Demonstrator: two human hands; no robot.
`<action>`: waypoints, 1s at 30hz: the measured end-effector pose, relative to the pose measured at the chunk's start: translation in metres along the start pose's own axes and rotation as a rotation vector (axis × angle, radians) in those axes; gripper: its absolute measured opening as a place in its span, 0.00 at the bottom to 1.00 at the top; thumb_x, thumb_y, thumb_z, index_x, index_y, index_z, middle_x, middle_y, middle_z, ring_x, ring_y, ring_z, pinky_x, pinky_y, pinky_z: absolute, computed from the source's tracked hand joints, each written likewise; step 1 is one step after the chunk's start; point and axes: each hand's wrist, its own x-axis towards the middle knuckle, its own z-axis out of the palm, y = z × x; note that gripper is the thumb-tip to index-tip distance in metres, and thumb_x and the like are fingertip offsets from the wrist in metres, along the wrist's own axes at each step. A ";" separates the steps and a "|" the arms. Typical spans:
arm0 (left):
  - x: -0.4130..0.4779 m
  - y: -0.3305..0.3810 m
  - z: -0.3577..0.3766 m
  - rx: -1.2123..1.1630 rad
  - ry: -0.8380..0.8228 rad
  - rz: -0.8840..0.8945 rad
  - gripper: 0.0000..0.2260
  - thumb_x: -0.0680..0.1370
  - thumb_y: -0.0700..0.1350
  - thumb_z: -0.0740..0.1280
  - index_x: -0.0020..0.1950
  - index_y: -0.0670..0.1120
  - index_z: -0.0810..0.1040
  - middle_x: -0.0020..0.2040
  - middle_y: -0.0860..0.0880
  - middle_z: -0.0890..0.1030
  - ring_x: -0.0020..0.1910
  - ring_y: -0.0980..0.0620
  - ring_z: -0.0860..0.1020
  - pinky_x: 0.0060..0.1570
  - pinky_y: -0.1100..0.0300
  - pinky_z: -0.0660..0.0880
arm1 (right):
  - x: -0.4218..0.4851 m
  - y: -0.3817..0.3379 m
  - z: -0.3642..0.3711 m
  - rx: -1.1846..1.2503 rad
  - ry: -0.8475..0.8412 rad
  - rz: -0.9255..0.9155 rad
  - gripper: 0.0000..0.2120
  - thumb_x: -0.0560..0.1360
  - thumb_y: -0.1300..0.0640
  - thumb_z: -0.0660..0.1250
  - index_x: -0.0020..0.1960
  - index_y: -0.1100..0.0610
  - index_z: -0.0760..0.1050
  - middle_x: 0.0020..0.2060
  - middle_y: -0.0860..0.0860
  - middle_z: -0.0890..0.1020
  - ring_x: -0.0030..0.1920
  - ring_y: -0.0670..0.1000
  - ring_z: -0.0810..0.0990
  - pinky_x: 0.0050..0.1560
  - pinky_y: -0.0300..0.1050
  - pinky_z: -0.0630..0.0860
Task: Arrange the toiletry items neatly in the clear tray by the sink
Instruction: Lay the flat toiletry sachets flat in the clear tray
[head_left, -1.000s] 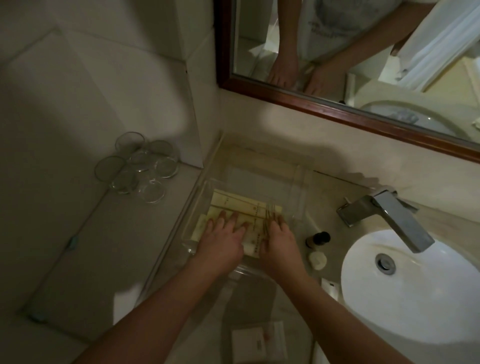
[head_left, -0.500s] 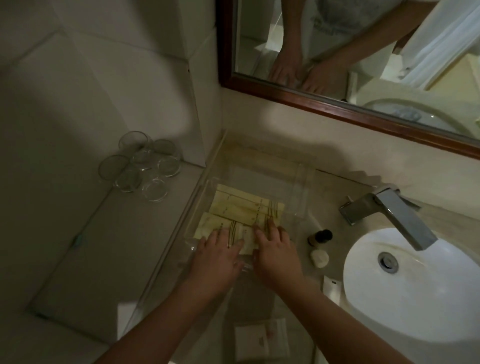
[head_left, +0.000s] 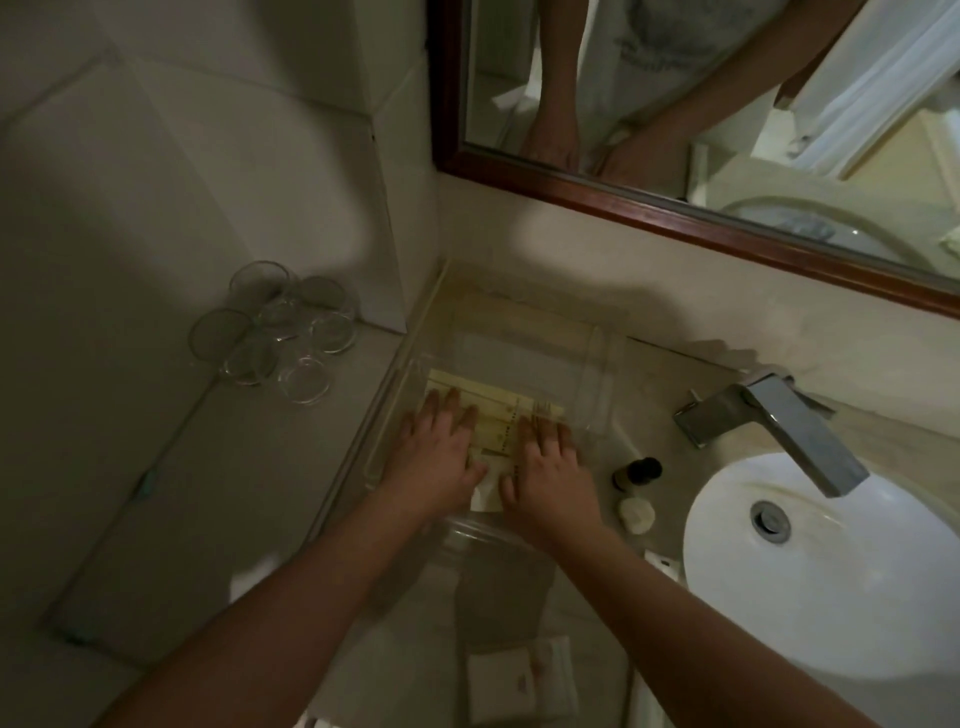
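Clear plastic tray (head_left: 597, 364) on the counter, left of the sink (head_left: 831, 571), tight against the corner of the wall. Inside, pale yellow flat packets (head_left: 498, 415) lying side by side across the tray floor; three bands to be made out, exact count hard to tell under the hands. Left hand (head_left: 441, 452) palm down, fingers spread flat, pressing on the left ends of the packets. Right hand (head_left: 550, 462) likewise flat, fingers together and extended, resting on the right ends. Nothing pinched or gripped by either; thumbs nearly meeting over a white packet edge (head_left: 485, 496) at the near rim.

Between tray and basin: one small dark bottle (head_left: 636, 470), one round white cap-like item (head_left: 636, 514) just in front of it, both outside the tray. One white packet (head_left: 662, 564) at the basin's edge. Nearer the camera, two white sachets (head_left: 522, 680) on the counter, overlapping.

One chrome faucet (head_left: 769, 426) angled over the basin. Six clear glasses (head_left: 275, 332) clustered on the ledge at left, roughly counted. Wood-framed mirror (head_left: 675, 208) above, reflecting both forearms.
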 end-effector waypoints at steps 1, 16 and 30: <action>0.003 -0.001 0.001 0.011 -0.012 0.006 0.32 0.78 0.62 0.52 0.78 0.50 0.46 0.79 0.46 0.41 0.78 0.44 0.41 0.75 0.43 0.45 | 0.002 -0.001 0.000 -0.002 -0.001 0.002 0.36 0.78 0.42 0.54 0.80 0.55 0.47 0.80 0.55 0.50 0.79 0.57 0.47 0.75 0.55 0.54; -0.034 0.011 0.014 -0.078 0.079 -0.015 0.27 0.79 0.59 0.55 0.76 0.54 0.53 0.79 0.44 0.46 0.77 0.42 0.47 0.75 0.43 0.48 | -0.020 0.001 0.001 -0.012 -0.026 0.005 0.34 0.77 0.43 0.58 0.78 0.59 0.54 0.78 0.61 0.54 0.77 0.62 0.53 0.76 0.55 0.57; -0.058 0.015 0.024 -0.008 0.044 -0.014 0.28 0.79 0.61 0.53 0.77 0.56 0.51 0.78 0.43 0.53 0.77 0.44 0.52 0.74 0.47 0.51 | -0.062 0.003 0.008 -0.164 -0.013 -0.129 0.35 0.75 0.35 0.42 0.68 0.54 0.74 0.66 0.57 0.74 0.70 0.59 0.67 0.71 0.54 0.64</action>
